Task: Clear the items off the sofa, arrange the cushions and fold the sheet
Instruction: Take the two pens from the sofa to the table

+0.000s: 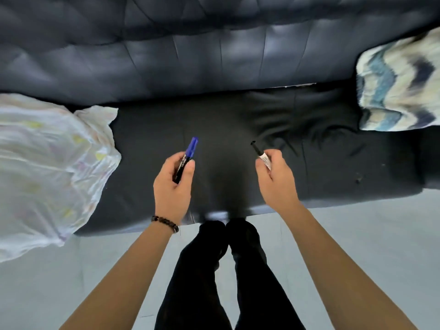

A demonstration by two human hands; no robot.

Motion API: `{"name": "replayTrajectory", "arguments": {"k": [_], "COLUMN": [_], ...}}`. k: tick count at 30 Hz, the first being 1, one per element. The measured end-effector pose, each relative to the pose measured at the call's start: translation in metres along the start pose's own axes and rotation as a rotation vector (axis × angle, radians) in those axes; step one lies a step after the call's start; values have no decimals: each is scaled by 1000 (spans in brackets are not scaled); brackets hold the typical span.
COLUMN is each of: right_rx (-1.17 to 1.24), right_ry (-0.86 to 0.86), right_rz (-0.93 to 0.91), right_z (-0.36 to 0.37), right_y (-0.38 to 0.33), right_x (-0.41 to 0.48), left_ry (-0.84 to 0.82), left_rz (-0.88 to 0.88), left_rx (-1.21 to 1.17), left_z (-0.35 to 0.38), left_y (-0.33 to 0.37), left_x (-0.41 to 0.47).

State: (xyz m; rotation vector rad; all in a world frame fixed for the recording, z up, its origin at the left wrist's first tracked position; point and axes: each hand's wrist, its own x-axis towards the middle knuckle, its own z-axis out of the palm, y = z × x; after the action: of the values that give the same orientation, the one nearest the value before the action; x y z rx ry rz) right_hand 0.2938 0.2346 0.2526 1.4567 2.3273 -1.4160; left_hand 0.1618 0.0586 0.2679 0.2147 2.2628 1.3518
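Observation:
I stand facing a dark leather sofa (309, 158). My left hand (172, 186) grips a marker with a blue cap (188, 156), its cap pointing away from me above the seat. My right hand (276, 179) holds a white-barrelled marker with a black cap (260, 153), tilted up to the left. A crumpled white sheet (47, 167) with faint pastel print lies on the left end of the seat and hangs over its front edge. A cushion (400, 84) with a blue and cream zigzag pattern leans at the right end against the backrest.
The tufted backrest (190, 55) runs across the top of the view. Pale grey floor (357, 258) lies in front of the sofa, with my dark-trousered legs (228, 270) touching the seat's front edge. A few small crumbs (357, 180) sit on the right part of the seat.

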Motion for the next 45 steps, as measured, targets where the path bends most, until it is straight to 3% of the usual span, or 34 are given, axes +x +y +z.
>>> {"name": "replayTrajectory", "arguments": {"k": [4, 9, 14, 21, 28, 36, 45], "right_rx": [149, 329, 547, 660, 706, 932, 1042], "right_ry": [129, 309, 446, 669, 1053, 1526, 1656], "right_rz": [-113, -240, -269, -76, 170, 368, 484], "right_z": [-78, -130, -125, -69, -53, -40, -82], "right_y": [-74, -129, -164, -157, -90, 17, 151], "right_x": [-65, -146, -217, -330, -477, -638, -746], "left_ry": [97, 126, 59, -214, -626, -1172, -1311], "left_rz": [134, 325, 373, 359, 373, 611, 521], "left_rx": [-76, -181, -281, -237, -171, 40, 139], "left_z": [-62, -134, -198, -246, -176, -51, 62], "left_y": [110, 191, 199, 186, 198, 214, 185], "left_x": [-40, -97, -134, -144, -208, -376, -553]}}
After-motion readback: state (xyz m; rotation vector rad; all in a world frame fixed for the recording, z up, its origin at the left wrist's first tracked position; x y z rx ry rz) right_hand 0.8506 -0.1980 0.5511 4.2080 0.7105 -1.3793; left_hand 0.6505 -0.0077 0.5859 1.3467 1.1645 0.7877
